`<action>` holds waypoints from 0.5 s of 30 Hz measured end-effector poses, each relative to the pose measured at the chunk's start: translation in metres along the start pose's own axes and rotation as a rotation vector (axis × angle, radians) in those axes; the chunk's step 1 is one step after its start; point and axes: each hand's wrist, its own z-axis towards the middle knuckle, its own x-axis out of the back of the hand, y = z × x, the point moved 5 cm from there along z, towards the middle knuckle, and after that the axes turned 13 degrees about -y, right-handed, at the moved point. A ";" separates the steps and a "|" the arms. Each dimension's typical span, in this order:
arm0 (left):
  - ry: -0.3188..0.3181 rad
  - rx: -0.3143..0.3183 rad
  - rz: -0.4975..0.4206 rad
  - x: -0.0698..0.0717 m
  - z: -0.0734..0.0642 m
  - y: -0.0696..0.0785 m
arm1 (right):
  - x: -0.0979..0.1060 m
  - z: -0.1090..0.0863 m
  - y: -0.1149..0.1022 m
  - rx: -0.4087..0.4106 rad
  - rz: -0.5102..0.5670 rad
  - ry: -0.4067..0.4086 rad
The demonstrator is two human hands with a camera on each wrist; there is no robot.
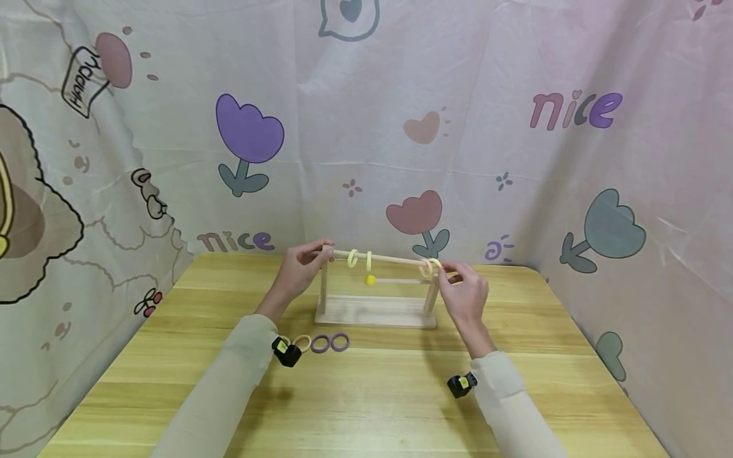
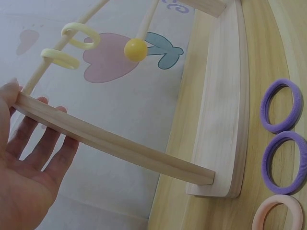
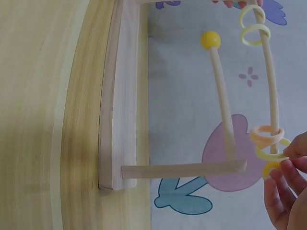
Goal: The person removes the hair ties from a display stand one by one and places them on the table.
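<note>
A wooden stand [image 1: 375, 313] has two posts, each bearing a sideways rod. My left hand [image 1: 299, 270] holds the top of the left post [image 2: 115, 139], thumb near the tip and fingers behind. Two pale yellow hair ties [image 2: 60, 58] hang on the upper rod [image 1: 395, 259] toward its left end. At its right end, my right hand [image 1: 466, 294] pinches another pale yellow hair tie [image 3: 271, 156], beside a peach hair tie [image 3: 266, 139] on the rod. The rod's yellow end ball [image 3: 271, 168] is partly covered by the fingers. The lower rod [image 3: 222, 96] ends in a yellow ball [image 3: 210, 40].
Two purple hair ties [image 2: 265, 112] lie on the wooden table [image 1: 389, 394] in front of the stand, with a peach tie [image 2: 259, 215] beside them. Another pale tie is partly hidden by the left wrist camera [image 1: 288, 353]. A printed curtain [image 1: 343, 114] hangs behind.
</note>
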 end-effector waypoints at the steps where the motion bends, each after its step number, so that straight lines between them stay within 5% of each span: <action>1: 0.000 0.002 0.007 0.000 0.000 0.000 | 0.001 0.000 0.001 -0.003 -0.003 0.001; 15: -0.006 0.000 -0.005 0.000 -0.001 0.001 | 0.009 -0.002 0.015 -0.078 -0.003 0.000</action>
